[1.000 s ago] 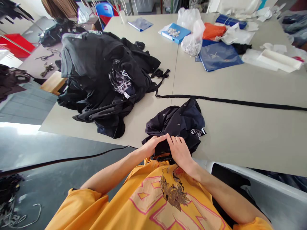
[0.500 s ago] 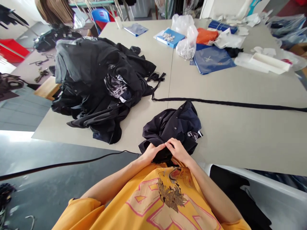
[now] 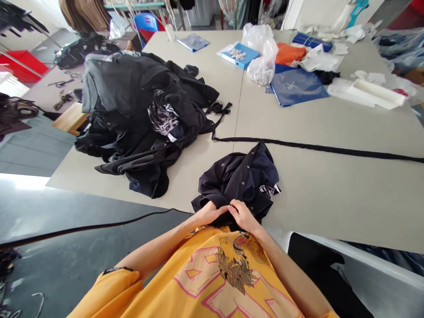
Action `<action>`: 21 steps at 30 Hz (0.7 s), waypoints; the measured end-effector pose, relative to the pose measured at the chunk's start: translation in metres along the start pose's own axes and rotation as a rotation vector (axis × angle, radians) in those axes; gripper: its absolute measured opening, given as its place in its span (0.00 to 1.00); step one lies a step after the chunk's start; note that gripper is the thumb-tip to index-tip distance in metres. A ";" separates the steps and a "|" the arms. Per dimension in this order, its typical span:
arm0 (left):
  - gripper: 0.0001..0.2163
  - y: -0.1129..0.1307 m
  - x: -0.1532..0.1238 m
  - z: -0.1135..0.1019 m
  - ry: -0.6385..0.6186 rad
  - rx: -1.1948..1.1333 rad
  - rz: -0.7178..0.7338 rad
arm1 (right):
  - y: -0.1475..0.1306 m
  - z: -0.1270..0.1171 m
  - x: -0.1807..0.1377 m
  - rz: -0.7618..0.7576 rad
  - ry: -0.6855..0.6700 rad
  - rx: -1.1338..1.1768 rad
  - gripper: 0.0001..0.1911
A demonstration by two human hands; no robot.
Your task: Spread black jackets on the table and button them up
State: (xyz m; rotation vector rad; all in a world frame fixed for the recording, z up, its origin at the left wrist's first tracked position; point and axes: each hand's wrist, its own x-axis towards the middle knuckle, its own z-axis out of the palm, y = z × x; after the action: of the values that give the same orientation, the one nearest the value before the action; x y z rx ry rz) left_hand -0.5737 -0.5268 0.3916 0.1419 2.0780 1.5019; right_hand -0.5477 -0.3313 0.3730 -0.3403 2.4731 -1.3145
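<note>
Garment (image 3: 240, 179), dark navy, bunched at near edge of counter (image 3: 331, 190); nearest fold pinched by left hand (image 3: 208, 213) and right hand (image 3: 243, 215), fingertips almost meeting. Farther left, heap of black clothes (image 3: 132, 110); beyond, long black strap (image 3: 318, 148).

Crumpled dark navy snap-button garment (image 3: 240, 181), bunched at the table's near edge.

A: What sort of place is this?
B: A garment workshop. There's a heap of black jackets (image 3: 132, 106) on a broad grey tabletop (image 3: 331, 190), and one more snap-front jacket (image 3: 241, 176) at its near edge.
A: Anything else?
B: A long black strap (image 3: 331, 149), a clear bag of small white pieces (image 3: 261, 70), orange cloth (image 3: 289, 53) — and more dark clothing (image 3: 76, 48) on a table behind.
</note>
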 end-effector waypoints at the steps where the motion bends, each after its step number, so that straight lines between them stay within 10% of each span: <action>1: 0.15 -0.003 0.000 -0.002 -0.028 -0.002 -0.004 | 0.000 0.001 0.000 -0.003 -0.011 -0.008 0.13; 21: 0.20 -0.013 -0.014 0.011 -0.022 -0.233 -0.042 | -0.011 -0.009 -0.005 -0.042 -0.096 -0.023 0.18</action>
State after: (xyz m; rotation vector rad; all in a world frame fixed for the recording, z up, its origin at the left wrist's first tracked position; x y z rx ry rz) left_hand -0.5535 -0.5279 0.3828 0.0248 1.8601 1.6947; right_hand -0.5460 -0.3291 0.3875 -0.4524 2.4151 -1.2559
